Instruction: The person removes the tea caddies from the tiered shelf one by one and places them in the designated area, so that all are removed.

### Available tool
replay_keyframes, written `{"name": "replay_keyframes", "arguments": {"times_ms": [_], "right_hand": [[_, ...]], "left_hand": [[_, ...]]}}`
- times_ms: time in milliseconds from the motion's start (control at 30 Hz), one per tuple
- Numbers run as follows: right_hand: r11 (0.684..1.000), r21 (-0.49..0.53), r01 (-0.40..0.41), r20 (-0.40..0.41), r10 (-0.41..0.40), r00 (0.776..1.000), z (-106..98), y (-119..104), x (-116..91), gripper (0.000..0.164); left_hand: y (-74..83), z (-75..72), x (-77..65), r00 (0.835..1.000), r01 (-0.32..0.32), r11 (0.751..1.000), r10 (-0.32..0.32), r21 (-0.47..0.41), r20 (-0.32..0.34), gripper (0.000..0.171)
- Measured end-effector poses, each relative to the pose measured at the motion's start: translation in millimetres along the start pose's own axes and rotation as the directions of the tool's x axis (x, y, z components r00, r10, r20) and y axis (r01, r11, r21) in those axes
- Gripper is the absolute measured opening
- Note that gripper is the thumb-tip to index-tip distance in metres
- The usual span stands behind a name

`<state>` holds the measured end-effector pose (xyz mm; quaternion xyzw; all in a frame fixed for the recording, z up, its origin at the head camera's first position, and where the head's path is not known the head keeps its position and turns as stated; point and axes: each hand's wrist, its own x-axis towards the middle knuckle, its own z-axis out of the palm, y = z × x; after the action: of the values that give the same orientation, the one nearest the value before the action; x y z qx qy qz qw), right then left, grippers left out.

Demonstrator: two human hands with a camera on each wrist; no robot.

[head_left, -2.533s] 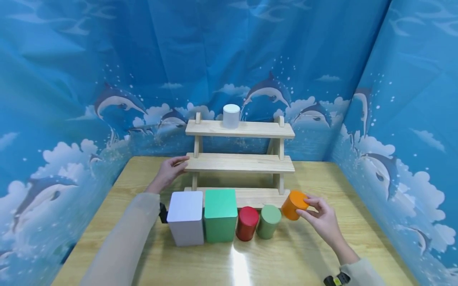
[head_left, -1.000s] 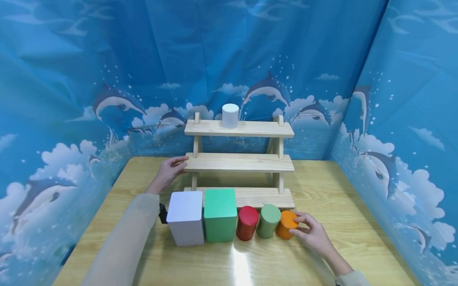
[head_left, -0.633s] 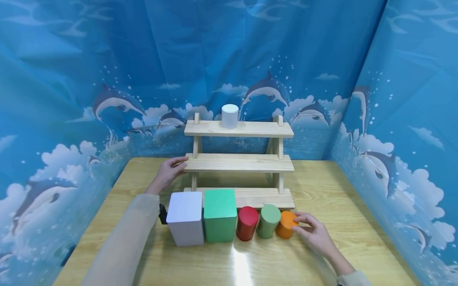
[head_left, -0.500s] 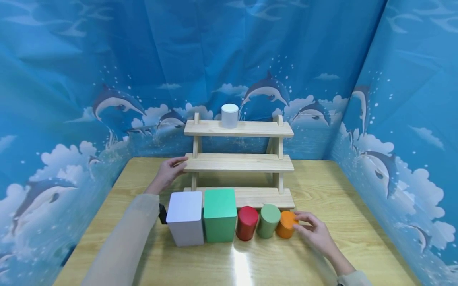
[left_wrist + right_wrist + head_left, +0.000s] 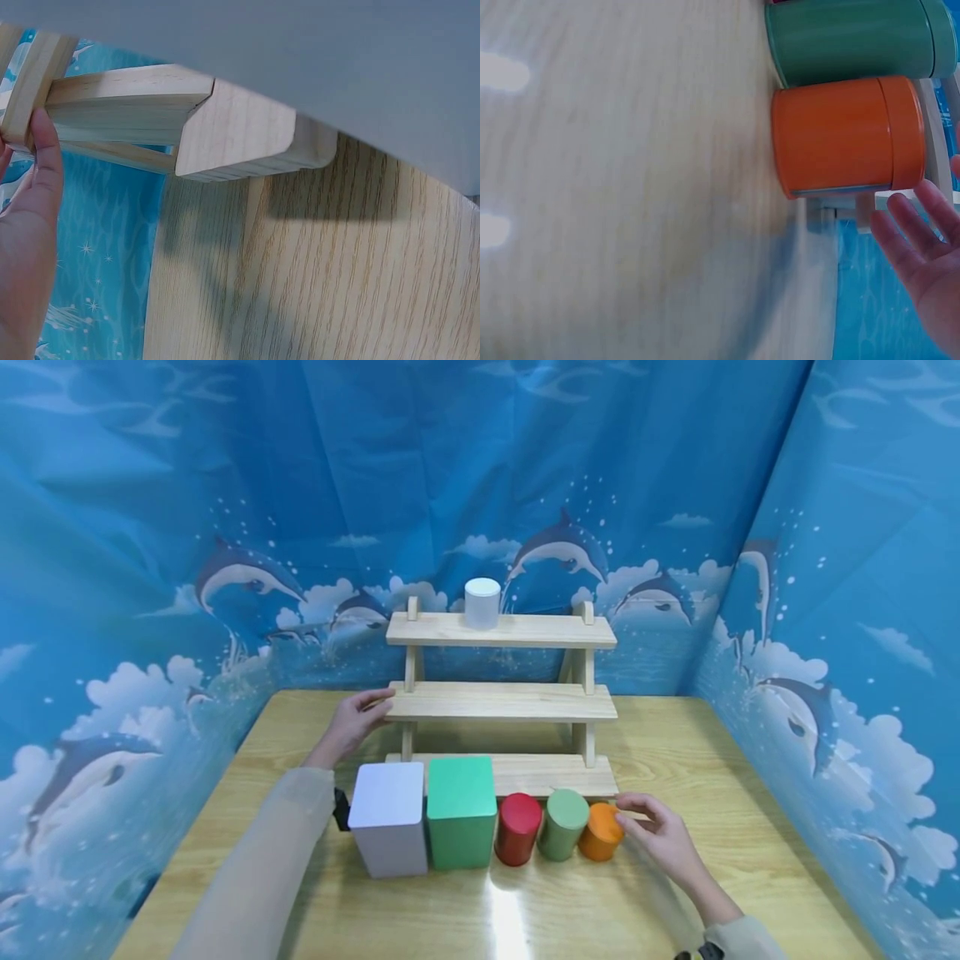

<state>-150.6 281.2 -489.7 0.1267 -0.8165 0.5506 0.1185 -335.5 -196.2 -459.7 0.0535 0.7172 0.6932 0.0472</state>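
Observation:
At the left end of the middle board of a three-tier wooden display stand (image 5: 502,702), my left hand (image 5: 352,722) pinches the board's edge; in the left wrist view the thumb presses the board end (image 5: 37,90). My right hand (image 5: 663,839) is just right of an orange tin (image 5: 600,833), fingers spread and apart from its side in the right wrist view. The tin stands upright on the table. Close at its left is a light green tin (image 5: 564,827), then a red tin (image 5: 517,828).
Left of the tins stand a tall green box (image 5: 462,814) and a white box (image 5: 388,818), in front of the bottom board. A white tin (image 5: 482,603) sits on the top board. Blue dolphin-print curtains (image 5: 480,460) enclose the wooden table (image 5: 667,735).
The orange tin, tilted in my right hand earlier, came down beside the light green tin. My right fingers have since let go and drawn slightly right. My left hand stays put.

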Motion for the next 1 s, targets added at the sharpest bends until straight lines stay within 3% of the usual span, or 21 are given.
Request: {"name": "replay_keyframes", "arguments": {"times_ms": [167, 300, 733, 1000], "right_hand": [[1.000, 0.013, -0.006, 0.020, 0.005, 1.000, 1.5, -10.4, 6.7, 0.024], [1.000, -0.010, -0.010, 0.033, 0.010, 0.999, 0.8, -3.2, 13.3, 0.027], [0.999, -0.014, -0.037, 0.054, 0.038, 0.998, 4.9, -14.7, 37.5, 0.027], [1.000, -0.005, -0.011, 0.055, 0.011, 0.998, 9.9, -24.9, 49.5, 0.031]], "left_hand": [[0.5, 0.9, -0.4, 1.000, 0.003, 1.000, -0.003, -0.001, -0.007, 0.045], [-0.6, 1.4, 0.0, 1.000, -0.002, 1.000, 0.002, -0.005, -0.014, 0.045], [0.1, 0.5, -0.7, 1.000, 0.008, 1.000, -0.008, -0.017, -0.001, 0.045], [-2.3, -0.1, 0.5, 1.000, -0.002, 1.000, 0.002, -0.013, -0.016, 0.046]]}}
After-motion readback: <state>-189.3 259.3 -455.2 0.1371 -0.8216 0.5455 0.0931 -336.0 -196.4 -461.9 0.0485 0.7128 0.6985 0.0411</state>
